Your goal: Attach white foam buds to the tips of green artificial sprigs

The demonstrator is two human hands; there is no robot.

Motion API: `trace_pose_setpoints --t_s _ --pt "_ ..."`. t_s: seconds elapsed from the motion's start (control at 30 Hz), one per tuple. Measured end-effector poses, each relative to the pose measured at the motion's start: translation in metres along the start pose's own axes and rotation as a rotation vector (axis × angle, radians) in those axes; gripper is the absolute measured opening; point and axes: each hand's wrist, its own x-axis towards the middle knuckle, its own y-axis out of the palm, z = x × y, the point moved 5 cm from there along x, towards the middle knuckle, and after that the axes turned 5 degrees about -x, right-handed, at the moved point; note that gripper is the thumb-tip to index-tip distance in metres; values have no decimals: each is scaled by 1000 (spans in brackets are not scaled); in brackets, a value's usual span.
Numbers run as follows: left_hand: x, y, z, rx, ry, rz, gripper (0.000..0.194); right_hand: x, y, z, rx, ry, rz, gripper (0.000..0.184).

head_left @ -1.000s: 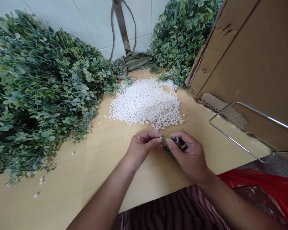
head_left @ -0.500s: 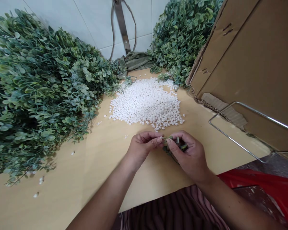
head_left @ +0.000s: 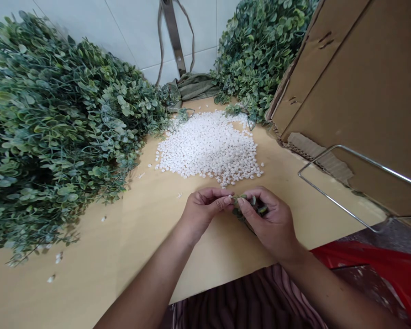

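Observation:
My right hand (head_left: 272,221) is closed on a small sprig of artificial leaves (head_left: 239,212), whose stem tip points left. Thumb and forefinger of my left hand (head_left: 207,205) pinch a tiny white piece (head_left: 230,197) at that tip. Whether the piece sits on the stem or only touches it is too small to tell. Just beyond both hands lies a wide heap of small white plastic pieces (head_left: 208,144) on the tan tabletop (head_left: 150,256).
A large mass of artificial greenery (head_left: 71,114) fills the left side. More greenery (head_left: 260,55) stands at the back right, beside a cardboard box (head_left: 356,91). A bent metal wire frame (head_left: 339,201) juts over the right edge. Dark green cloth (head_left: 197,87) lies against the tiled wall.
Almost nothing differs. Both hands keep the same place and grip, with only a very slight shift of the fingers at the stem tip.

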Motion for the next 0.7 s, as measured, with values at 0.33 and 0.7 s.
trace_pose_setpoints --t_s 0.33,0.7 --pt "0 2 1 8 -2 21 23 0 0 0 0 1 11 9" --pt "1 0 0 12 14 1 25 0 6 -2 69 47 93 6"
